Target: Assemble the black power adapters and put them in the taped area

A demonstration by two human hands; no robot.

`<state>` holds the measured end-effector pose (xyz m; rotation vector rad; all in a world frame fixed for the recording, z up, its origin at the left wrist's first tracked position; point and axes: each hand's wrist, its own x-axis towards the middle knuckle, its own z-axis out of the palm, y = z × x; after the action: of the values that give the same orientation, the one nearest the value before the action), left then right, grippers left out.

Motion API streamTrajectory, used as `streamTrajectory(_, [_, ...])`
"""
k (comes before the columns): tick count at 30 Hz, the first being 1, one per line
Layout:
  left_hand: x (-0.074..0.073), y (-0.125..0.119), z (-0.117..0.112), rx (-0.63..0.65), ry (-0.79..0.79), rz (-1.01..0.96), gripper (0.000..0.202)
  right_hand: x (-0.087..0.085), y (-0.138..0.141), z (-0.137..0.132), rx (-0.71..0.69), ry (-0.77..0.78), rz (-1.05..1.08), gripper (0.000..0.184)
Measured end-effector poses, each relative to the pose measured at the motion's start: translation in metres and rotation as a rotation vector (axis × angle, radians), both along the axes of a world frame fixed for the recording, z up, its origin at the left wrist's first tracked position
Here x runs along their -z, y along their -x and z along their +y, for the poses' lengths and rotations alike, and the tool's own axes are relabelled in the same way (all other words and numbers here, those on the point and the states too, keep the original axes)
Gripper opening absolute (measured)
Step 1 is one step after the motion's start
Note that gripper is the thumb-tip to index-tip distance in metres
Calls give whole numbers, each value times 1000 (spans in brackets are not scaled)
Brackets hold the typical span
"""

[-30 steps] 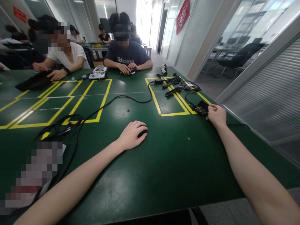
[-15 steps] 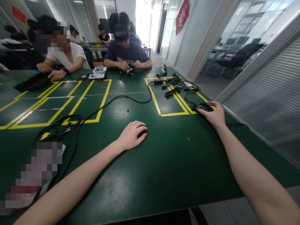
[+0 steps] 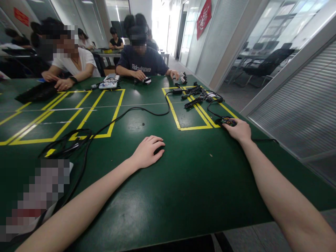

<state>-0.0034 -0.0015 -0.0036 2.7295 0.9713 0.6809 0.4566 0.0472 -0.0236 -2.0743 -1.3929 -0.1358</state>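
Observation:
My right hand [image 3: 239, 130] is at the right side of the green table, thumb and fingers closed on the near end of a small black device with an exposed circuit board [image 3: 228, 121]. Its palm side and some fingertips are hidden. A thin black cable runs from the board's far side to a tangle of black parts [image 3: 195, 98]. Farther left, my left hand [image 3: 149, 151] rests on the tabletop [image 3: 183, 189] with fingers loosely curved and thumb apart. The dark patch between thumb and forefinger may be shadow; I cannot make out anything held.
A long black cable crosses the table from an adapter [image 3: 177, 91] to a coil [image 3: 67, 141] at left. Yellow tape [image 3: 115, 112] marks rectangles. A blurred-out flat item [image 3: 39, 196] lies by my left forearm. Two co-workers sit opposite, handling a black tray [image 3: 36, 91] and a small white part [image 3: 147, 80].
My right fingers have drawn back toward me over the board, uncovering more of it. The opposite co-worker's hand has moved toward the black-and-white part at the table's far right. My left hand stays put.

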Motion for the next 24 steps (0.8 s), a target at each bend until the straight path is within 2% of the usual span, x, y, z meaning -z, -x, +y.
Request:
streamTrajectory(3, [1, 0, 1, 1, -5, 0, 19, -6, 13, -1, 92, 82, 21, 43])
streamTrajectory(5, [1, 0, 1, 0, -8, 3, 19, -10, 30, -3, 28, 104, 32, 45])
streamTrajectory(8, [0, -1, 1, 2, -9, 4, 20, -13, 69, -8, -162, 115, 50, 44])
streamTrajectory(11, [-3, -1, -2, 2, -36, -50, 27, -16, 125, -22, -510, 98, 70, 36])
streamTrajectory(15, [-10, 1, -8, 74, -101, -161, 37, -21, 197, -56, -1113, 123, 119, 29])
streamTrajectory(17, [-11, 1, -10, 153, -86, -145, 33, -23, 219, -72, -1286, 146, 116, 26])
streamTrajectory(20, [-11, 1, -11, 213, -57, -71, 37, -24, 231, -83, -1371, 144, 123, 29])
streamTrajectory(24, [-11, -1, -11, 158, -79, -17, 41, -22, 227, -79, -1360, 69, 218, 34])
